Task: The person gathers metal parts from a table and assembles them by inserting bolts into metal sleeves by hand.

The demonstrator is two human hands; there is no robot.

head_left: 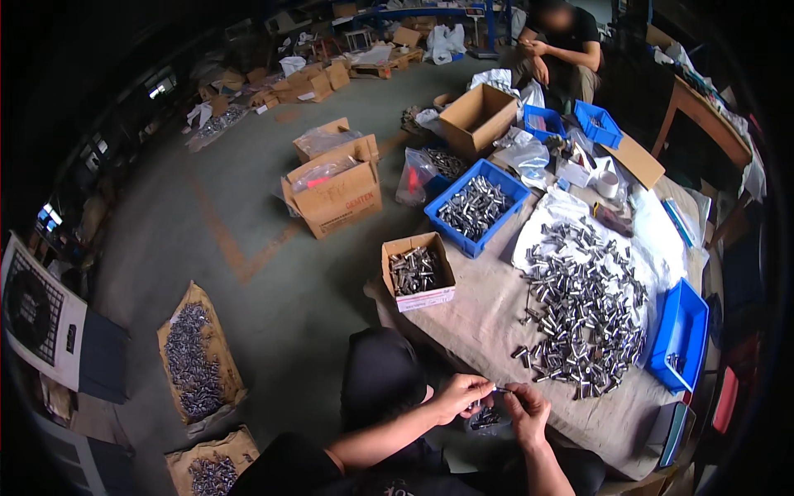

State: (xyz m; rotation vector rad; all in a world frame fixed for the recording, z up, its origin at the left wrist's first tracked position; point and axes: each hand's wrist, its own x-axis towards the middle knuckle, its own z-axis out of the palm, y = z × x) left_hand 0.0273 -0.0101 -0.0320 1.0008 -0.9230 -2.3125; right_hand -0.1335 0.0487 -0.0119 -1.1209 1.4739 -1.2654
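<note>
Both hands meet over my lap at the near edge of a cloth-covered table (463,314). My left hand (461,398) is closed in a pinch round a small shiny metal part (496,388), with more metal showing under its fingers. My right hand (528,412) pinches the dark, thin end of what looks like the same part; its exact kind is too small to tell. Just below the hands, small dark metal pieces (485,419) lie in something I cannot make out. Beyond my right hand, a wide heap of shiny metal sleeve-like parts (583,318) spreads over white sheeting (662,240).
A small carton (426,299) and a blue bin (471,248), both holding metal parts, stand along the table's left side. Another blue bin (682,331) sits at right. Open cartons (343,202) and parts on cardboard (223,364) occupy the floor. A co-worker (571,50) sits at the far end.
</note>
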